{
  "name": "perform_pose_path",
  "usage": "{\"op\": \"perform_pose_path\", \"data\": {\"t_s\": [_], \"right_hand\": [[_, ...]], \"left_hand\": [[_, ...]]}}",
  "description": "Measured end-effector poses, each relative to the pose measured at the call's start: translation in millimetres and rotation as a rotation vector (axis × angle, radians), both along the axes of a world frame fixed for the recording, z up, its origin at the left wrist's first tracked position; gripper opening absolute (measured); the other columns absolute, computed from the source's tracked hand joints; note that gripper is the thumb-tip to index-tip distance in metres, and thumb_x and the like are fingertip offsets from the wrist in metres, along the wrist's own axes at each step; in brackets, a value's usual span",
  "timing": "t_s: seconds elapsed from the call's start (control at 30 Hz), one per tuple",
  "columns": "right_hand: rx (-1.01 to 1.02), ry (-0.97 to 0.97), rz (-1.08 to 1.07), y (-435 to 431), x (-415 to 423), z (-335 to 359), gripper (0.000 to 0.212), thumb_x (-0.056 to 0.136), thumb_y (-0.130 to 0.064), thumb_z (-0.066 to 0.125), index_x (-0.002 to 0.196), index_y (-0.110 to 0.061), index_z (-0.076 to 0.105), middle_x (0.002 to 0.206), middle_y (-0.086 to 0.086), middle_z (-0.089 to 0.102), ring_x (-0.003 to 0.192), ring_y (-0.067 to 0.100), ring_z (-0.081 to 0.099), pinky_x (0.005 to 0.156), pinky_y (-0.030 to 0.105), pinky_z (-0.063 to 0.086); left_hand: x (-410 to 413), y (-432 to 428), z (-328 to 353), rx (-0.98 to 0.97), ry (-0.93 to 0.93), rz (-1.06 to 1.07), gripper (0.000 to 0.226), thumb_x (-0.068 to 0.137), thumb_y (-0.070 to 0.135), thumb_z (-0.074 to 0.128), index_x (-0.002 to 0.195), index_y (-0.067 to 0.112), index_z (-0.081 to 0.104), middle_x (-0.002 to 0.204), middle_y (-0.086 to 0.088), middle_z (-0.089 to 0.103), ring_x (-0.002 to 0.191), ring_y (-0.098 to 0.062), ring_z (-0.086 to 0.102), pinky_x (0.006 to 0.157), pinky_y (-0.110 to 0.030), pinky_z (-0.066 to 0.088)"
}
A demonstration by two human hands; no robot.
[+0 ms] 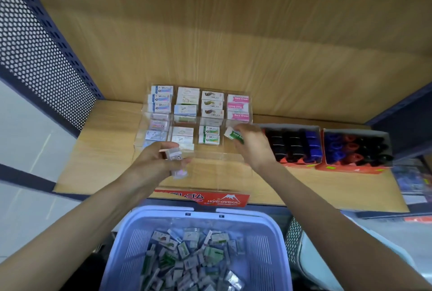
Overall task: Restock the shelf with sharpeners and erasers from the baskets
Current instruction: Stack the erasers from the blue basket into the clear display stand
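Pinching green eraser (234,135) over clear tray (149,124), right hand (253,143); left hand (155,162) gripping wrapped erasers (174,154).

Bare left hand (154,161) and right hand (253,143) on 2 bare forearms (93,209).

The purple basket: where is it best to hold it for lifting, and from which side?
Probably grip the basket by its rim on the left and right sides together, coming from above. It is wide, open on top and holds many loose erasers, so a grip on two sides should keep it level.
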State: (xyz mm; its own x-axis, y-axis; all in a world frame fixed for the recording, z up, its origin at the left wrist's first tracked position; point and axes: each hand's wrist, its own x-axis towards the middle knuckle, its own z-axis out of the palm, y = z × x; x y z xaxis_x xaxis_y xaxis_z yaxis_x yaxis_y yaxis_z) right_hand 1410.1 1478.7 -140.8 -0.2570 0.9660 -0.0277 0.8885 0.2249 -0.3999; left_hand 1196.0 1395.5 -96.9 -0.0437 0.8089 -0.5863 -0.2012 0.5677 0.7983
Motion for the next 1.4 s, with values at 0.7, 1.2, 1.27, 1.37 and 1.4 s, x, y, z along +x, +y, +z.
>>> {"op": "perform_pose_path", "data": {"t_s": [0.7,1.2,1.27,1.37,1.4], "right_hand": [[-0.074,-0.595,0.426,33,0,-1,0.021,0.092,-0.005,0.049,0.110,-0.013,0.056,0.122,0.009,0.058,0.117,0.027,0.049,0.090,0.027,0.037],[0.016,-0.501,0.500,42,9,-26,0.036,0.086,-0.006,0.055,0.119,-0.018,0.059,0.125,0.002,0.060,0.118,0.023,0.051,0.100,0.030,0.035],[-0.073,-0.522,0.541,40,17,-21,0.040,0.085,-0.006,0.056,0.122,-0.021,0.059,0.129,0.001,0.056,0.125,0.025,0.043,0.105,0.029,0.029],[-0.091,-0.512,0.560,33,23,-16,0.056,0.083,-0.008,0.060,0.133,-0.031,0.051,0.142,-0.001,0.046,0.136,0.025,0.028,0.113,0.032,0.022],[-0.091,-0.523,0.551,30,23,-14,0.060,0.083,-0.009,0.060,0.137,-0.033,0.046,0.147,-0.001,0.040,0.140,0.025,0.021,0.116,0.034,0.017]], "left_hand": [[-8,15,-8,-0.048,-0.067,0.110,0.021,0.078,0.005,0.068,0.099,0.010,0.066,0.101,-0.010,0.066,0.092,-0.021,0.065,0.085,-0.033,0.052],[-9,13,-3,-0.007,-0.032,0.105,0.015,0.081,0.003,0.066,0.094,0.013,0.066,0.093,-0.007,0.067,0.087,-0.019,0.065,0.074,-0.027,0.051],[-9,13,-1,-0.003,-0.026,0.107,0.016,0.081,0.004,0.066,0.094,0.013,0.066,0.093,-0.007,0.066,0.087,-0.018,0.066,0.073,-0.026,0.050],[-8,13,0,0.002,-0.021,0.096,0.017,0.081,0.005,0.067,0.096,0.013,0.066,0.095,-0.007,0.066,0.086,-0.017,0.066,0.073,-0.025,0.051],[-8,14,1,0.005,-0.022,0.092,0.017,0.081,0.005,0.067,0.096,0.013,0.066,0.095,-0.007,0.066,0.085,-0.017,0.066,0.073,-0.025,0.051]]}}
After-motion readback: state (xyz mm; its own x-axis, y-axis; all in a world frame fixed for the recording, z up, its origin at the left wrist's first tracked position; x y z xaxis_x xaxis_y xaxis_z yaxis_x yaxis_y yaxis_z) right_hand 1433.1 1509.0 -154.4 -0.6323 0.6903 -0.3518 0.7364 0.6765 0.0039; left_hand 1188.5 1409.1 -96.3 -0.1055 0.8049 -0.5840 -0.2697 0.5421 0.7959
